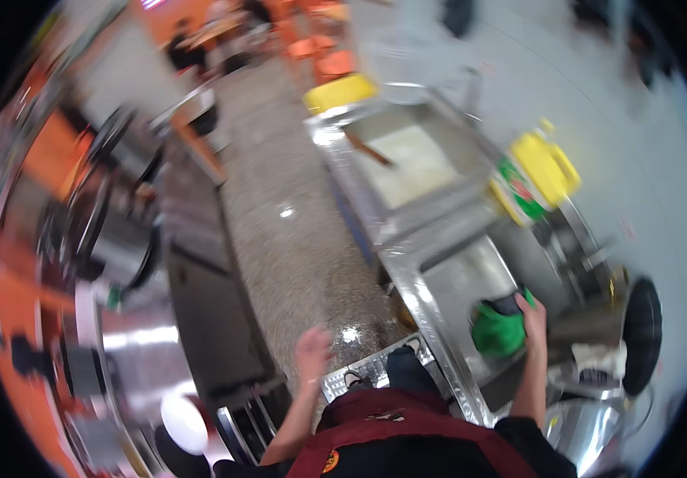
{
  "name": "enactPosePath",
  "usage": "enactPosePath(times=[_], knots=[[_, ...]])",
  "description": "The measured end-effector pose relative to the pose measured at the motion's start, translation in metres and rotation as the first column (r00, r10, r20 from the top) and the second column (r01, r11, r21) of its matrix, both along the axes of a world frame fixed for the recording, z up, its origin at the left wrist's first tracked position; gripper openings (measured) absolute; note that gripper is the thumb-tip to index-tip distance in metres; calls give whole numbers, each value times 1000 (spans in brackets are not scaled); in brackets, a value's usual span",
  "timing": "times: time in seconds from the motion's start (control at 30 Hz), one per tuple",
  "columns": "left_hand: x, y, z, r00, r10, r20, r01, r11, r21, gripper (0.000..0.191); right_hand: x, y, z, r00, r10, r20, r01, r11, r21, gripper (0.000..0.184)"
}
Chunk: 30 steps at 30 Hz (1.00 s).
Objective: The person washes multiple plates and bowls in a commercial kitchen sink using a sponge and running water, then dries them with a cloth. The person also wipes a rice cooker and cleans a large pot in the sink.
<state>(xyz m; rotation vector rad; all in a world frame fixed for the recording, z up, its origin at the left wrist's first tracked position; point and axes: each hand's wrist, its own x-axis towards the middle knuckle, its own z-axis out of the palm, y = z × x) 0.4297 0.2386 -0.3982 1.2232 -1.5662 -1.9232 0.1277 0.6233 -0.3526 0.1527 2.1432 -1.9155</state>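
My right hand (533,319) grips a green and black item (499,331), apparently cloth. It hangs over the near basin (469,275) of a stainless steel sink; blur hides its exact kind. My left hand (313,352), also blurred, is raised above the floor left of the sink, with nothing visible in it. Beyond the near basin, the far basin (409,164) contains whitish liquid, with a brown handle (370,149) sticking out of it. A yellow jug (538,170) with a green label stands on the sink's right edge.
Dark pans (642,334) and a shiny metal bowl (582,433) sit right of the sink. Large metal pots (119,248) line the left side. Underfoot is a metal step (373,367) on a speckled, shiny floor (290,239). People (191,51) appear far off.
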Motion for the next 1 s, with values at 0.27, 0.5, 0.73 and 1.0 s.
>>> enactPosePath(times=[0.27,0.5,0.73,1.0], knots=[[-371,214,6,356,-911,209,922,305,-240,62,-79,11,4,863,-459,211,502,738,-450,28],[-422,274,-6,300,-939,168,945,316,83,68,-254,130,-111,383,-907,-177,924,374,83,23],[-490,323,9,-141,-751,645,845,-430,-316,57,-244,94,-136,47,-976,-214,974,-2,225,17],[-458,308,24,-252,-781,571,593,-591,-547,27,-110,-23,-99,303,-606,736,883,-112,-456,43]])
